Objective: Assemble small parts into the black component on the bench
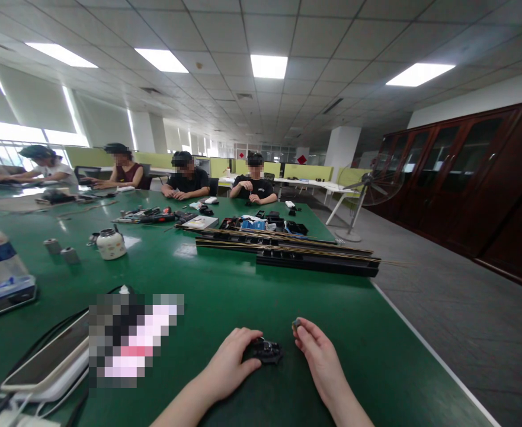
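Two hands are seen low in the head view, resting on the green table (225,279). The left hand (231,362) is cupped over the near side of a small black part (267,351), fingers curled on it, so the part is pinned to the table rather than lifted. The right hand (316,353) is held just beside that part, not touching it; thumb and forefinger are pinched together on a tiny dark piece (296,324), raised slightly above the table.

Progress, as judged: the small piece is already picked up and the black part is already steadied, but the two are still apart, so any joining is not yet done. How much of the black part is already put together cannot be told.

Hard to make out: the black part is half covered by the left fingers and its shape is unclear. The tiny piece is too small to identify. A pixelated block (130,338) hides whatever lies left of the hands; a phone-like slab (47,362) and cables are cut off at the lower left edge. Further up the table, long black rails (314,258), a white jar (111,244) and scattered tools are seen. Four other people are seated at the far end, and their hands are kept well apart from this work. A standing fan (376,184) is seen by the dark cabinets.
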Motion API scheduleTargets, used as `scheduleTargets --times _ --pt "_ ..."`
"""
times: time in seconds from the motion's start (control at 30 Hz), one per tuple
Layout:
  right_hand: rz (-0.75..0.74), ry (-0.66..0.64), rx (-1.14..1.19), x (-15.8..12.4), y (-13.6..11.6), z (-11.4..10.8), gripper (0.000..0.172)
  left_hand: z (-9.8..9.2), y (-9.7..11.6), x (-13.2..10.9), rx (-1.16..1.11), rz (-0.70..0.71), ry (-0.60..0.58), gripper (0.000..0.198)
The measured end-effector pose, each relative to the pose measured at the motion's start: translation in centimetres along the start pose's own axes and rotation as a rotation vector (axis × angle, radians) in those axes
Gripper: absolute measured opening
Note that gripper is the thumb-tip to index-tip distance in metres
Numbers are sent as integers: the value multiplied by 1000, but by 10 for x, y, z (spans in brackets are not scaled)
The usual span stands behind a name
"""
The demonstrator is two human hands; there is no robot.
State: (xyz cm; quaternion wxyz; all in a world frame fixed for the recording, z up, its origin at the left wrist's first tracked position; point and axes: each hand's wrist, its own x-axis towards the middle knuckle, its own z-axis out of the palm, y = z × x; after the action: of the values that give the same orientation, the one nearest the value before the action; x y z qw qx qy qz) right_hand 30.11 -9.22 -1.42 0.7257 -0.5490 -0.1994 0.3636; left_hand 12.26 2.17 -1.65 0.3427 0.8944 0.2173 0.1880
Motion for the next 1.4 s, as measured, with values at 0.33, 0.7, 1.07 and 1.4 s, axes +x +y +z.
scheduleTargets --times 0.33,0.7,1.07,1.4 --pt "-147 -167 -394 -9 0 11 36 1 -1 0 3 0 1 41" --pt "-359 -348 -835 -21 -2 19 17 1 -2 0 8 12 12 40" --pt "-378 -374 -914 -20 1 20 19 4 -6 0 0 30 27 39" --pt "-365 -369 -887 -18 2 19 19 5 -8 0 10 35 25 40"
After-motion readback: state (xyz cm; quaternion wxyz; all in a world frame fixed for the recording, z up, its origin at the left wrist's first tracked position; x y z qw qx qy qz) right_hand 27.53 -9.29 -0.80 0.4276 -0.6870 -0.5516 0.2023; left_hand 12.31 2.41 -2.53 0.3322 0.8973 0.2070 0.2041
